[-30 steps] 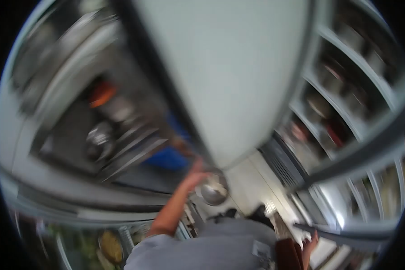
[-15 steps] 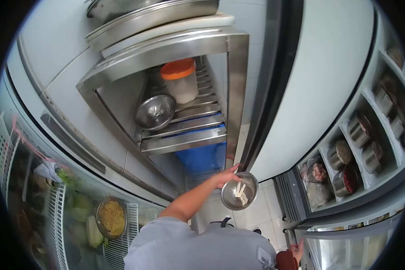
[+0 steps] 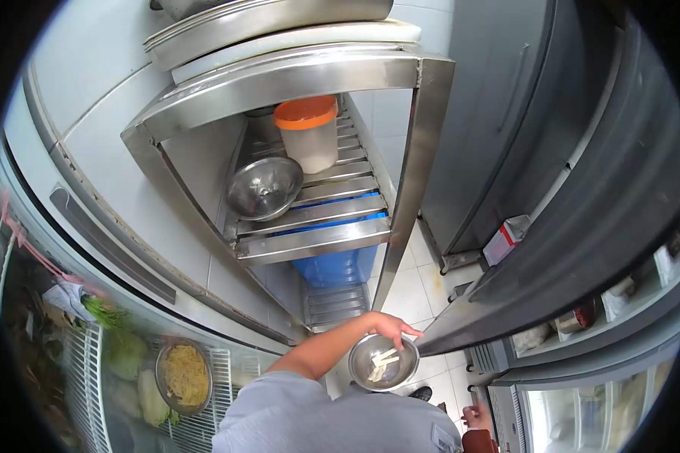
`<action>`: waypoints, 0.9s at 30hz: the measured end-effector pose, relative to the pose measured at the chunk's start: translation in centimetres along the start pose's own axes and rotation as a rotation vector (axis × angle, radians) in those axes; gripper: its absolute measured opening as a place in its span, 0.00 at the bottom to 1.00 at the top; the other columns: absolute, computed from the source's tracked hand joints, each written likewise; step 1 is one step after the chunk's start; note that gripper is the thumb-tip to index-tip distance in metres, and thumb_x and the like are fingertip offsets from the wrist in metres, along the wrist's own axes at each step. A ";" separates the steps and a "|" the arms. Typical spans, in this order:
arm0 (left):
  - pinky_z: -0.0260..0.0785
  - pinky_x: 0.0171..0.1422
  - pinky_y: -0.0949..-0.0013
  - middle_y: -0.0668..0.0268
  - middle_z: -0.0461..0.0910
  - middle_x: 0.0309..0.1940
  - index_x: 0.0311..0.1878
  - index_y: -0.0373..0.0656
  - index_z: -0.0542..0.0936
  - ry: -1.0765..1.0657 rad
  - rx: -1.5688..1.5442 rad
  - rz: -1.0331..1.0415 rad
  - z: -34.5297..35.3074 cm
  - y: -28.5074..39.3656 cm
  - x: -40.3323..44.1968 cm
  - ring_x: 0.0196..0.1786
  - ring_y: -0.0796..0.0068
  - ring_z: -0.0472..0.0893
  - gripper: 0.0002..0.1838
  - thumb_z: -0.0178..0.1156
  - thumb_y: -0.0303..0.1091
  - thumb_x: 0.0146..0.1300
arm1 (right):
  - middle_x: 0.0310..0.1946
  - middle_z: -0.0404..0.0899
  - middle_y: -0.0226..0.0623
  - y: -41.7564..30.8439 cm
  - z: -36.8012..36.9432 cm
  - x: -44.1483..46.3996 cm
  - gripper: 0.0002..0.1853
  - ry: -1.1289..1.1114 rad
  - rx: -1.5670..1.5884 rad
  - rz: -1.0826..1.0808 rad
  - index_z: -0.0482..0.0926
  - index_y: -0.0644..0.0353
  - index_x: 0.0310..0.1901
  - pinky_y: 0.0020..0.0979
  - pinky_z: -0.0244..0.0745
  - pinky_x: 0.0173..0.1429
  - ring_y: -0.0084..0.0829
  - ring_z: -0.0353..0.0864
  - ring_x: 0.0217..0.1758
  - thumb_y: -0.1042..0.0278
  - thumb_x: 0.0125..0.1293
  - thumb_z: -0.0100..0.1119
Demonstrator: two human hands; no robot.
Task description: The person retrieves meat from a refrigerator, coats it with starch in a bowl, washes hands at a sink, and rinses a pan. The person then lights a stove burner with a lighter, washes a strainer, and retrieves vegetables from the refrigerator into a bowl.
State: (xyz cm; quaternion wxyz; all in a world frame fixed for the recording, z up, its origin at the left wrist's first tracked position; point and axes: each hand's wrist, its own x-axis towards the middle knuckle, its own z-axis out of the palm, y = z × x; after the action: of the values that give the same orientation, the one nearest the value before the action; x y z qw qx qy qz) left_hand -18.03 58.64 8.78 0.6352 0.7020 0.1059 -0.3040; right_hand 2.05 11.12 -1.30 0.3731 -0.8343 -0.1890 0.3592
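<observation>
My left hand (image 3: 391,328) grips the rim of a round steel bowl (image 3: 361,368), its thumb side over the edge. Several pale sticks (image 3: 383,364) lie inside. One finger stretches out close to the lower end of a dark, swung-out fridge door (image 3: 521,294); I cannot tell whether they touch. At the lower right, my right hand (image 3: 476,415), with reddish-brown material at its wrist, is beside the edge of a lower fridge door (image 3: 506,415). Its fingers look loosely apart, with nothing visible in them.
Ahead stands a steel rack (image 3: 310,249) with a steel bowl (image 3: 264,189) and an orange-rimmed tub (image 3: 310,140). A blue bin (image 3: 332,264) sits below. On the left, an open fridge holds a bowl of yellow strips (image 3: 185,375) and a pale vegetable (image 3: 151,396). A grey cabinet (image 3: 483,121) stands behind.
The upper fridge door has swung down and right, covering most of the freezer's contents. My left hand and the bowl have moved lower and slightly left. My right hand has shifted left.
</observation>
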 end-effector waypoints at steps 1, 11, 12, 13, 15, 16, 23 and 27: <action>0.56 0.75 0.66 0.59 0.62 0.76 0.79 0.63 0.60 -0.003 0.006 0.001 0.0 -0.6 0.4 0.74 0.66 0.63 0.47 0.69 0.29 0.56 | 0.45 0.81 0.44 -2.2 -0.1 0.1 0.39 0.006 0.004 -0.001 0.59 0.54 0.76 0.33 0.81 0.34 0.35 0.87 0.34 0.66 0.65 0.65; 0.73 0.63 0.66 0.57 0.80 0.59 0.70 0.38 0.70 0.247 -0.621 0.032 -1.1 -11.6 0.2 0.59 0.68 0.79 0.30 0.64 0.29 0.65 | 0.67 0.67 0.61 -14.3 1.3 -0.2 0.58 0.189 0.190 -0.096 0.46 0.68 0.77 0.40 0.71 0.68 0.48 0.74 0.67 0.45 0.59 0.74; 0.77 0.60 0.62 0.57 0.80 0.58 0.69 0.36 0.71 0.268 -0.655 -0.064 -0.3 -9.0 -1.2 0.55 0.65 0.82 0.28 0.63 0.26 0.65 | 0.65 0.68 0.62 -14.5 1.5 0.4 0.55 0.264 0.181 -0.095 0.50 0.68 0.74 0.42 0.71 0.67 0.50 0.74 0.66 0.43 0.59 0.72; 0.78 0.58 0.59 0.57 0.81 0.56 0.67 0.36 0.72 0.313 -0.696 -0.112 0.2 -7.8 -1.6 0.53 0.63 0.83 0.26 0.63 0.26 0.65 | 0.62 0.69 0.63 -14.7 1.5 1.1 0.52 0.358 0.166 -0.086 0.54 0.68 0.72 0.43 0.71 0.67 0.53 0.74 0.65 0.41 0.59 0.71; 0.79 0.57 0.56 0.57 0.81 0.55 0.65 0.36 0.73 0.296 -0.656 -0.221 1.1 -8.7 -0.6 0.52 0.61 0.84 0.25 0.63 0.25 0.65 | 0.58 0.71 0.65 -14.1 0.8 2.1 0.47 0.548 0.149 -0.028 0.61 0.69 0.66 0.46 0.71 0.66 0.57 0.73 0.64 0.38 0.60 0.68; 0.79 0.56 0.54 0.57 0.82 0.53 0.63 0.36 0.74 0.319 -0.719 -0.223 1.3 -10.1 -0.1 0.50 0.60 0.84 0.23 0.63 0.25 0.64 | 0.55 0.72 0.65 -13.6 0.2 2.4 0.45 0.617 0.152 0.009 0.64 0.69 0.63 0.48 0.71 0.65 0.59 0.73 0.63 0.36 0.60 0.66; 0.78 0.57 0.52 0.58 0.83 0.50 0.59 0.38 0.75 0.303 -0.722 -0.238 1.8 -7.6 1.0 0.50 0.56 0.84 0.20 0.63 0.24 0.64 | 0.52 0.74 0.66 -15.8 1.7 -0.1 0.47 0.615 0.026 0.066 0.63 0.70 0.61 0.53 0.76 0.57 0.62 0.80 0.55 0.29 0.59 0.63; 0.77 0.60 0.51 0.56 0.82 0.52 0.64 0.36 0.73 0.297 -0.599 -0.287 4.4 -1.0 4.8 0.53 0.56 0.83 0.24 0.61 0.21 0.64 | 0.52 0.75 0.65 -15.6 1.1 -1.3 0.48 0.443 -0.048 0.041 0.63 0.69 0.61 0.55 0.78 0.53 0.61 0.83 0.48 0.29 0.58 0.63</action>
State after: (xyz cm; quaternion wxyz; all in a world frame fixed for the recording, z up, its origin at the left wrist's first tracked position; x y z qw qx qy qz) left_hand -16.02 53.45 5.24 0.7412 0.4995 0.3786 -0.2403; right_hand -0.37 21.03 10.57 0.3781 -0.9051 -0.0938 0.1702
